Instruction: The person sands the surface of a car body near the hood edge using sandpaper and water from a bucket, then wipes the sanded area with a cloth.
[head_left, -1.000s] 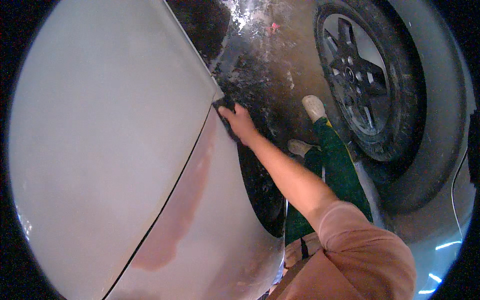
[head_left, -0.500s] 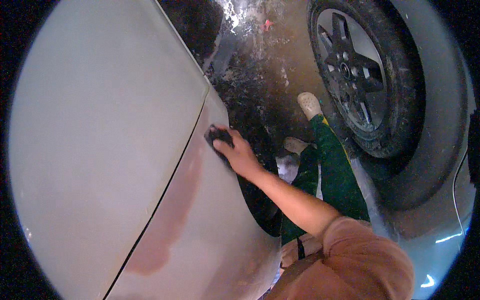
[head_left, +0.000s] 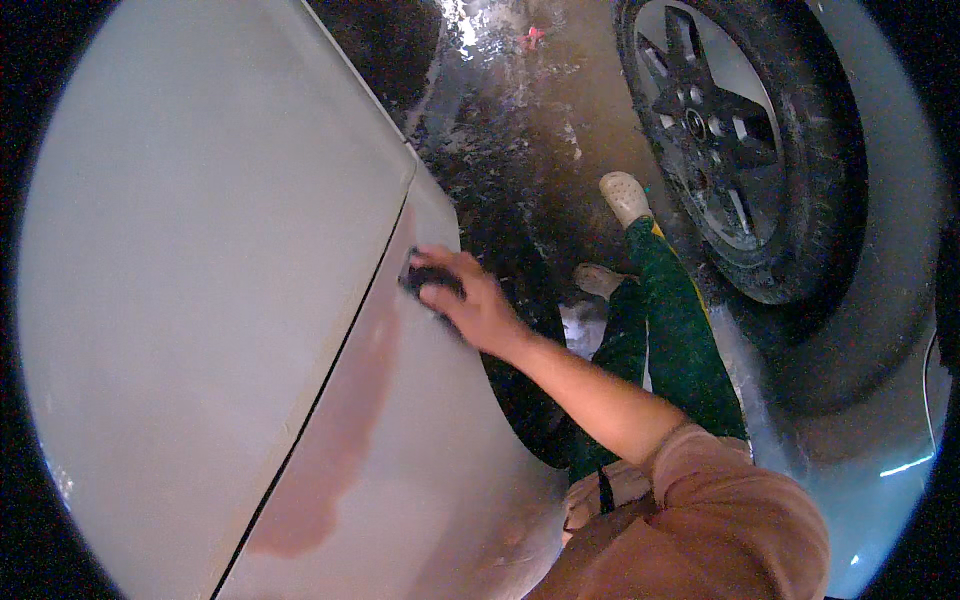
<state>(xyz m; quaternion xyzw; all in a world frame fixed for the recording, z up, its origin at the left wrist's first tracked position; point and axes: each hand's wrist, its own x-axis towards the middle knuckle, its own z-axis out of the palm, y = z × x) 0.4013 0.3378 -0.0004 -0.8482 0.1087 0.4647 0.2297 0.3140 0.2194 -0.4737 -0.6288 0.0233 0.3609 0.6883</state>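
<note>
My right hand (head_left: 470, 297) is closed around a small black sanding block (head_left: 440, 279). It presses the block against the grey car body panel (head_left: 430, 400), close to the panel's narrow upper end. The thumb lies along the block's near side and the fingers are over its far side; part of the block is hidden under them. A reddish-brown patch (head_left: 345, 450) with uneven edges runs down the panel beside a dark seam (head_left: 300, 437). Across that seam lies a wide, smooth grey panel (head_left: 200, 250). My left hand is out of the picture.
A large black tyre (head_left: 830, 200) with a dark spoked wheel (head_left: 697, 123) stands at right, against another grey body surface (head_left: 900, 400). My light clogs (head_left: 626, 198) are on the stained, wet-looking floor (head_left: 560, 110). A small red thing (head_left: 533, 38) lies farther off.
My right hand and the block have slid slightly left toward the seam, still on the panel. The wheel and my legs appear a little farther right in the picture.
</note>
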